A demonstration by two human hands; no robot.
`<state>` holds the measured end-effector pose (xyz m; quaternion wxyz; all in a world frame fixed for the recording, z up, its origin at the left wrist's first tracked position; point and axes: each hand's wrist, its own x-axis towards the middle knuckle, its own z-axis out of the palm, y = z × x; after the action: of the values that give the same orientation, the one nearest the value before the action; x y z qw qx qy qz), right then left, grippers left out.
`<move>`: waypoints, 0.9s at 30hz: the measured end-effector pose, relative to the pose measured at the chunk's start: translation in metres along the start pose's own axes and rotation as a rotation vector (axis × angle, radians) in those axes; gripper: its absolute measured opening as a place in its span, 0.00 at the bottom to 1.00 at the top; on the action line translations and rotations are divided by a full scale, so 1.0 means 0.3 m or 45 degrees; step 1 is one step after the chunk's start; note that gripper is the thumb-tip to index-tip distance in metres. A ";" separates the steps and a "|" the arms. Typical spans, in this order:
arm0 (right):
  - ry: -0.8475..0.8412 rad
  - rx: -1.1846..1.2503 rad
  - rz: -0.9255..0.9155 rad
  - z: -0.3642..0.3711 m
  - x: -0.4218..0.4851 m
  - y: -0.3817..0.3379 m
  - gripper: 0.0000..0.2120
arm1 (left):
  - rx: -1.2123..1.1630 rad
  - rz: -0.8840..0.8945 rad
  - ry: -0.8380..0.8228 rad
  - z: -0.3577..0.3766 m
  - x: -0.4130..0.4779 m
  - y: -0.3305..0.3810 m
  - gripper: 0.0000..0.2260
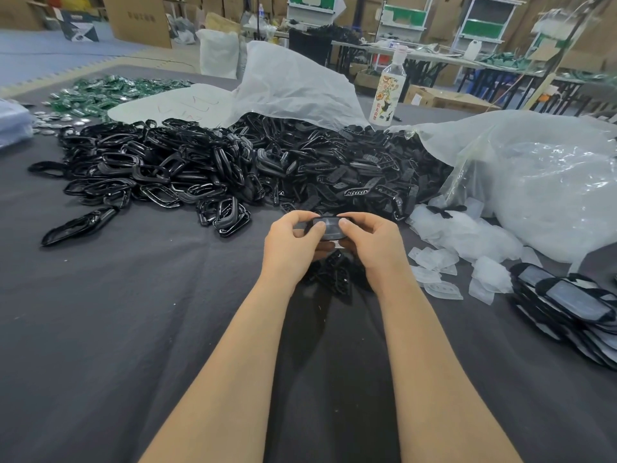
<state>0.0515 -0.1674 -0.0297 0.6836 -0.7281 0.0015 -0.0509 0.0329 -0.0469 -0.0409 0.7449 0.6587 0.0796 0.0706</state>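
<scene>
Both my hands hold one small black plastic part with a clear window (330,227) above the grey cloth table (133,329). My left hand (293,242) grips its left end, thumb pressed on top. My right hand (370,243) grips its right end, thumb also on top. Under my hands lies a small heap of black inserts (334,279). Behind them spreads a big pile of glossy black frames (160,172) and matte black slotted pieces (354,168).
Clear plastic pieces (447,262) are scattered at the right beside a large plastic bag (534,182). A stack of assembled parts (567,305) sits at the far right. A bottle (390,91) stands behind the pile. Green parts (110,91) lie far left.
</scene>
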 end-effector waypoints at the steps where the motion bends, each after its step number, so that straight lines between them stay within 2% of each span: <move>1: -0.003 0.004 0.004 -0.002 0.001 0.002 0.09 | 0.010 0.000 -0.020 -0.001 0.000 -0.002 0.08; 6: -0.048 0.005 0.031 -0.004 0.000 0.004 0.08 | 0.139 0.036 0.005 -0.003 0.004 -0.006 0.11; 10: -0.116 -0.094 0.070 -0.016 0.001 0.002 0.08 | 0.127 0.052 0.042 -0.003 -0.001 -0.002 0.12; 15: -0.064 -0.304 -0.013 -0.017 0.000 0.002 0.07 | 0.179 0.064 0.048 -0.003 -0.008 0.000 0.11; 18: -0.032 -0.358 -0.039 -0.018 0.002 0.006 0.08 | 0.348 0.090 0.039 -0.004 -0.011 0.001 0.07; 21: -0.046 -0.402 -0.069 -0.019 -0.004 0.001 0.07 | 0.476 0.110 0.049 -0.004 -0.014 0.003 0.11; 24: -0.104 -0.463 -0.100 -0.011 -0.012 -0.007 0.12 | 0.519 0.127 0.086 -0.005 -0.017 0.006 0.11; 27: -0.084 -0.468 -0.099 -0.006 -0.014 -0.006 0.11 | 0.523 0.124 0.095 -0.001 -0.014 0.006 0.12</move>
<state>0.0472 -0.1689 -0.0280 0.5361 -0.8416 -0.0397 -0.0523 0.0288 -0.0472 -0.0392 0.5873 0.7965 0.0878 0.1134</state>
